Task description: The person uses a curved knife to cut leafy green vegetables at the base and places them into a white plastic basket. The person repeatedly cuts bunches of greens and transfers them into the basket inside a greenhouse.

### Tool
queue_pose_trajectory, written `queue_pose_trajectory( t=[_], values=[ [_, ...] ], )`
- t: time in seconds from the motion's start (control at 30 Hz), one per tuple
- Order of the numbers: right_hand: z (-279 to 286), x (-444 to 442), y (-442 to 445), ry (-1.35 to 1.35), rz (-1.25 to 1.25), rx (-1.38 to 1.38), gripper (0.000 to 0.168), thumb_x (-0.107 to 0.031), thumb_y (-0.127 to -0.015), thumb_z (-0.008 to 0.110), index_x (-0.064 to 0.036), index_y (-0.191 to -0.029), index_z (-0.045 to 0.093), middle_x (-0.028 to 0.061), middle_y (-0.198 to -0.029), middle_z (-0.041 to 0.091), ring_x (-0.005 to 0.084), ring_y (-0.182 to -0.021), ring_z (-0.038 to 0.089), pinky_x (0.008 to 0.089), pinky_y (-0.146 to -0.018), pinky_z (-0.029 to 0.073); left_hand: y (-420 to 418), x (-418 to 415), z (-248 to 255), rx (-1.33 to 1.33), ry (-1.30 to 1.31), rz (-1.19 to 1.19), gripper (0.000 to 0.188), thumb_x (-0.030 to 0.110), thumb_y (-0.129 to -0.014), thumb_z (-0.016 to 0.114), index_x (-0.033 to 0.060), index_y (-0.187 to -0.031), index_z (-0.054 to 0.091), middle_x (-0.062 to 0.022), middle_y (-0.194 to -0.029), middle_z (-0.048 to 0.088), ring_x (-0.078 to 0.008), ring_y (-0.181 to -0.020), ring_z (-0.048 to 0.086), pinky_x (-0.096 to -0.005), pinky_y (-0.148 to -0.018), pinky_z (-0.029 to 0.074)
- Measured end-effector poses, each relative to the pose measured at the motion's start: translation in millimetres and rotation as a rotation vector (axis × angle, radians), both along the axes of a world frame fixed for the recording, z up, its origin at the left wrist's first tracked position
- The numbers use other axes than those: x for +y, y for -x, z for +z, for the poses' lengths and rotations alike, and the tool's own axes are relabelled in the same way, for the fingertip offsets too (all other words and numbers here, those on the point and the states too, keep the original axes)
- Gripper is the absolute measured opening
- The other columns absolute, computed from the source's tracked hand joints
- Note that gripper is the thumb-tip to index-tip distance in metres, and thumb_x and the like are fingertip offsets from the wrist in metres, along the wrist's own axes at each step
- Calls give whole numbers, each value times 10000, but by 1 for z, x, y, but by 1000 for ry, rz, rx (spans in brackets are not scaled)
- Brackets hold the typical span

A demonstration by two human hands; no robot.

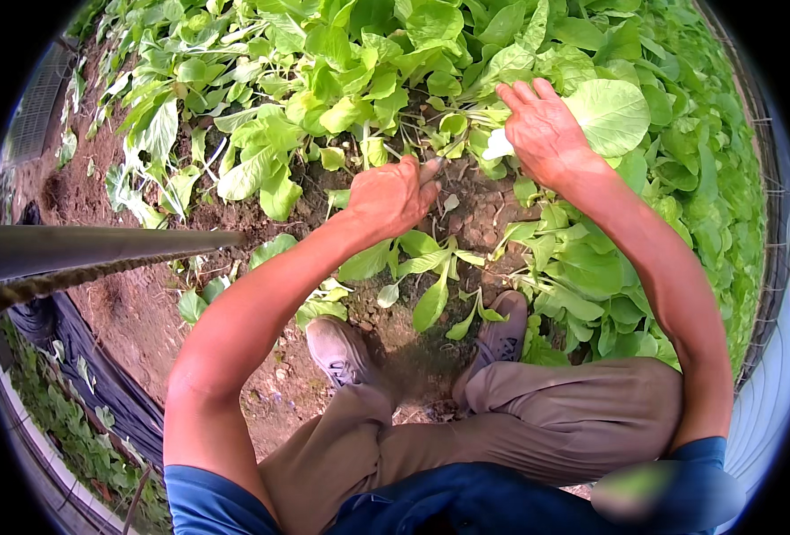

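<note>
My left hand point(391, 197) is closed just above the soil, among the stems of leafy greens point(361, 100). A small grey tip, apparently a blade point(439, 161), shows by its index finger; the rest is hidden in the fist. To the right, my right hand point(545, 134) lies over another leafy plant, fingers stretched forward and thumb hidden. A broad pale leaf point(608, 117) spreads beside its wrist, and a bright white patch point(498, 144) shows at its left edge. Whether its fingers grip the plant cannot be made out.
Small plants point(438, 264) lie low between my shoes point(338, 351), and denser greens point(585, 274) grow by the right shoe. At left, a grey pole point(107, 251) with a rope juts in above bare soil point(127, 307). Dark sheeting point(94, 361) lies lower left.
</note>
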State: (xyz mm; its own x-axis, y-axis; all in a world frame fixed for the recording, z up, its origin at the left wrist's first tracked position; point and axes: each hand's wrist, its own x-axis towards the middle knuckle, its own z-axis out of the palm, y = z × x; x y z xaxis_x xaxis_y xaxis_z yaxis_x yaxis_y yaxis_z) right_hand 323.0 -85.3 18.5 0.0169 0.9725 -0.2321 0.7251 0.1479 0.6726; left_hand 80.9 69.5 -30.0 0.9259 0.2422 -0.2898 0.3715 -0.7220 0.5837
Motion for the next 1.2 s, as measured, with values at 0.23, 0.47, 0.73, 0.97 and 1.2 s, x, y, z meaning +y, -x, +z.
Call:
queue_pose_trajectory(
  t=[0.23, 0.47, 0.73, 0.97, 1.2],
  values=[
    [43, -4, -12, -40, -166, 495, 263, -101, -732, 741, -32, -984, 713, 98, -1544, 531, 286, -1355, 534, 457, -1128, 421, -30, 3, -15, -15, 86, 68, 487, 436, -1032, 572, -37, -1102, 660, -256, -1016, 758, -421, -947, 737, -531, -884, 564],
    [69, -2, -2, 106, -196, 442, 376, -133, -806, 714, -51, -1169, 662, 73, -1436, 605, 284, -1308, 540, 428, -1149, 405, -31, 32, -35, -21, 381, 355, 634, 510, -1013, 476, -86, -1044, 690, -317, -1004, 724, -465, -966, 697, -501, -906, 529],
    [51, 27, 106, 202, 71, 414, 207, -199, -822, 724, -73, -986, 733, 81, -1221, 709, 264, -1281, 578, 388, -1137, 398, -12, 33, -46, 33, 464, 498, 758, 600, -955, 496, -134, -1028, 671, -332, -938, 701, -454, -969, 704, -509, -896, 520],
    [69, 82, 53, 185, -220, 393, 288, -179, -817, 706, -61, -1078, 738, 138, -1430, 619, 301, -1409, 513, 434, -1199, 365, 10, 11, -1, 39, 281, 389, 618, 524, -1023, 543, -80, -1116, 634, -284, -886, 724, -457, -885, 726, -537, -823, 543],
    [53, 35, -37, -164, -78, 860, 511, -80, -799, 711, -65, -1300, 611, 95, -1532, 537, 353, -1338, 545, 472, -1122, 468, -30, -5, 3, 40, 146, 264, 523, 439, -1023, 569, -69, -1129, 631, -264, -873, 745, -456, -851, 734, -541, -807, 575]
  ],
)
